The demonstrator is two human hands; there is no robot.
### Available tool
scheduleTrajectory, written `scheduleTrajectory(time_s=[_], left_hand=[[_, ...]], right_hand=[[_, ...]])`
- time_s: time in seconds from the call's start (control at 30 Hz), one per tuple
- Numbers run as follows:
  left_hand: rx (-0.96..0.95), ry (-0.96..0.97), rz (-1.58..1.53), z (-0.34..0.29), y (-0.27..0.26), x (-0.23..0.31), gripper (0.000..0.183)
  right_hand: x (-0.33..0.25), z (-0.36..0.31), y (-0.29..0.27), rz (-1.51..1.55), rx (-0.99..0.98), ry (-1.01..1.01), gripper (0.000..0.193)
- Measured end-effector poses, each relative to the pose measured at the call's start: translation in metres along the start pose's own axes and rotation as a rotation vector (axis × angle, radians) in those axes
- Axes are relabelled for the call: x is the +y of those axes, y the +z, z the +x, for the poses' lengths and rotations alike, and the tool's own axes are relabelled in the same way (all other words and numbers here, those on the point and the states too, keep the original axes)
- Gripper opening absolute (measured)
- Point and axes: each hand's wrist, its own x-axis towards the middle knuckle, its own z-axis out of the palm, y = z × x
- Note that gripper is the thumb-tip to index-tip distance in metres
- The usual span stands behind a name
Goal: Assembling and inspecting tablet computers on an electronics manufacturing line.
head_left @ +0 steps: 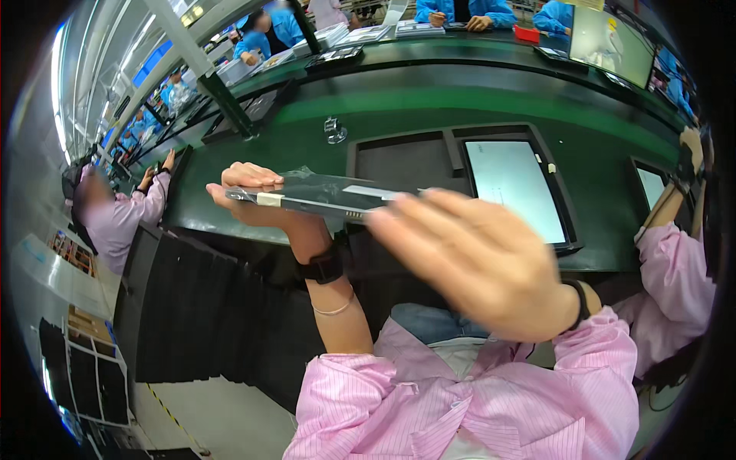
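Note:
A thin, dark, tablet-like panel [326, 198] is held up above the bench, tilted so that I see it nearly edge-on. Clear film sticks out from its top, and a cream tape piece sits on its near edge. My left hand [257, 192] grips its left end, with fingers on top and the palm side beneath. At the right end is my right hand [483, 261], blurred by motion, its fingers stretched out over the panel's corner. Whether those fingers touch the panel I cannot tell.
Behind lies a black foam tray [399, 139] with a pale flat panel [515, 188] in its right compartment. A small clear plastic piece [334, 130] stands on the green bench [299, 142]. Co-workers in pink sit at both sides; others in blue work across the bench. A metal post [184, 54] rises at left.

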Motion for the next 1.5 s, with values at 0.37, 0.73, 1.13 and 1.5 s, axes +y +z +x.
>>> scheduleTrajectory(time_s=[0.37,0.73,1.13,1.5], left_hand=[[0.180,0.012,0.360,-0.002,0.002,-0.006,0.050],[-0.077,-0.334,-0.034,-0.004,0.034,-0.022,0.051],[-0.081,-0.470,0.215,0.001,0.083,-0.032,0.047],[0.040,-0.539,0.183,0.007,0.085,-0.047,0.043]], right_hand=[[0.017,-0.045,-0.029,0.262,0.055,0.078,0.026],[0.055,-0.035,0.023,0.864,0.173,0.661,0.009],[0.088,-0.032,0.077,0.822,0.174,0.834,0.016],[0.093,-0.031,0.075,0.827,0.209,0.846,0.016]])
